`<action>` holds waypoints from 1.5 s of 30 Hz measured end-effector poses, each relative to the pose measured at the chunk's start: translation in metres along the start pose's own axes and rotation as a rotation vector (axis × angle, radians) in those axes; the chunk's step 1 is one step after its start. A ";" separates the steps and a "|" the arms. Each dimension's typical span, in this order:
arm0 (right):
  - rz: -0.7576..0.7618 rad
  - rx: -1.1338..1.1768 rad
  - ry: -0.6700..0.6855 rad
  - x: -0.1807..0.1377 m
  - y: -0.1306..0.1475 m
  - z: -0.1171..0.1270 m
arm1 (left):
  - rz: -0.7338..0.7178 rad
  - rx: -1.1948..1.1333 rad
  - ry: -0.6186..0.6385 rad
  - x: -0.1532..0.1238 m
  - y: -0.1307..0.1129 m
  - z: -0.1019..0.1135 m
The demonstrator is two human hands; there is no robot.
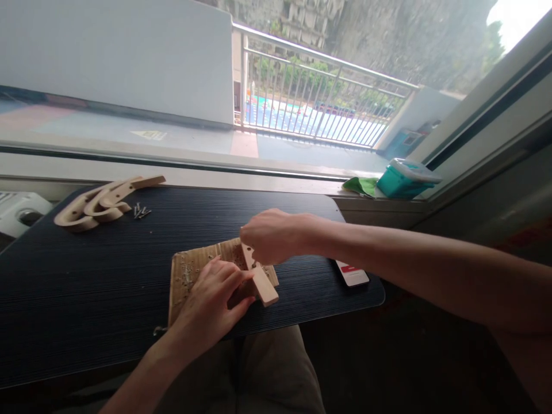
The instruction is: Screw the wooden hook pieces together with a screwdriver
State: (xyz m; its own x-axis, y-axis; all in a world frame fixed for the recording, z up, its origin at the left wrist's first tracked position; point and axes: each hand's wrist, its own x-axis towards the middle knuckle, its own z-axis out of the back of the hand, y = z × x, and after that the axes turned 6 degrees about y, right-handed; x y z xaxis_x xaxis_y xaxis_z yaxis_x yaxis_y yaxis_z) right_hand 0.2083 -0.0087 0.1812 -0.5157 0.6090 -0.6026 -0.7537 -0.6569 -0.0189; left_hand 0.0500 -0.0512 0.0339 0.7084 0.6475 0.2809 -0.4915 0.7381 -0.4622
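A pale wooden piece with holes lies on a sheet of brown cardboard at the table's front. My left hand is closed on the piece's left side, thumb and forefinger against it, the other fingers over the cardboard. Above the far end of the piece, my right hand is curled into a fist. Whatever is inside that fist is hidden. A dark hole shows beside its fingers, and a small metal bit sits in the wood below them. The cardboard is pitted with small holes.
Curved wooden hooks lie at the dark table's back left, beside several screws. A phone rests under my right forearm. On the window sill stand a teal box and a green cloth.
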 end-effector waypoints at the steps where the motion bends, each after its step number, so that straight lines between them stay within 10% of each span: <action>1: -0.052 0.041 0.020 0.002 -0.001 0.000 | -0.003 -0.002 0.000 0.000 0.000 0.000; 7: -0.186 0.063 -0.041 0.009 0.005 0.003 | 0.006 -0.009 0.006 -0.001 -0.002 0.001; 19: 0.084 -0.115 -0.124 -0.003 0.014 -0.005 | 0.009 -0.003 0.003 0.001 -0.001 0.001; 30: -0.301 0.236 -0.207 -0.035 -0.020 -0.006 | 0.078 -0.036 0.015 -0.001 -0.004 0.005; 35: -0.336 0.697 -0.550 -0.070 -0.023 -0.061 | 0.215 0.087 0.145 -0.001 0.015 0.023; 40: -0.226 1.269 -0.727 -0.046 0.012 -0.141 | 0.348 0.229 0.345 0.007 0.034 0.030; 45: -0.118 1.726 -0.802 -0.018 0.054 -0.167 | 0.376 0.293 0.358 0.010 0.031 0.024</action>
State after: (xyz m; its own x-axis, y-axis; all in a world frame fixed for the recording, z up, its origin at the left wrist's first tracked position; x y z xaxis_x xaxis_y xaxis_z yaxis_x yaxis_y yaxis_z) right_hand 0.2449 -0.1291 0.0577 -0.0976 0.9769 -0.1900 -0.0606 0.1847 0.9809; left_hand 0.0295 -0.0168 0.0427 0.5600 0.8084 -0.1813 -0.8252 0.5247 -0.2090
